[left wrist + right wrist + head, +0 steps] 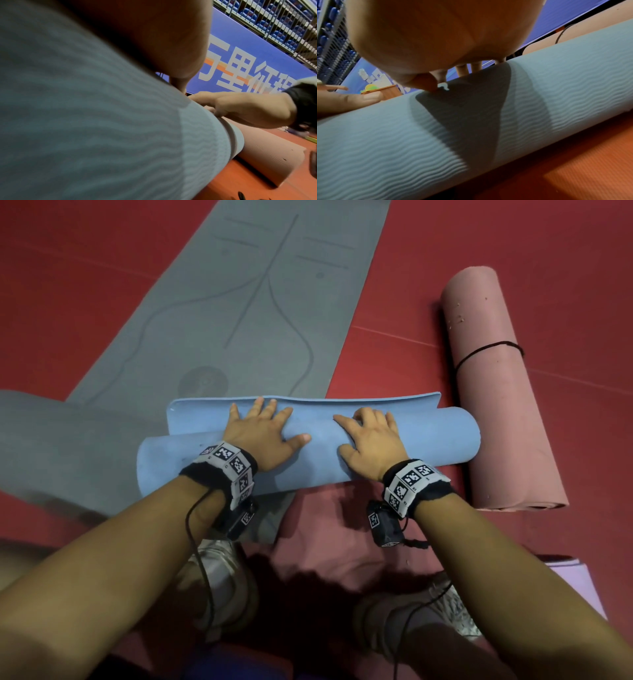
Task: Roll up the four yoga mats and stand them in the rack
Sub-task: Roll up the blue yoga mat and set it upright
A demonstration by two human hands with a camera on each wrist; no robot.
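Note:
A light blue yoga mat (428, 436) lies across the red floor in front of me, rolled nearly to its end, with a short flat flap left at the far side. My left hand (263, 426) presses on top of the roll with spread fingers. My right hand (370, 433) rests on the roll beside it, fingers bent over the far side. The wrist views show the ribbed blue roll (539, 108) close under each palm, and the right hand (248, 108) from the side. A pink mat (493, 392) lies rolled and tied with a black cord at the right. A grey mat (212, 302) lies flat beyond.
Another grey mat (51, 446) lies at the left, partly under the blue roll. A lilac mat corner (579, 587) shows at lower right. My shoes (219, 577) stand just behind the roll. A blue banner wall (257, 60) and railed seating are farther off. No rack is in view.

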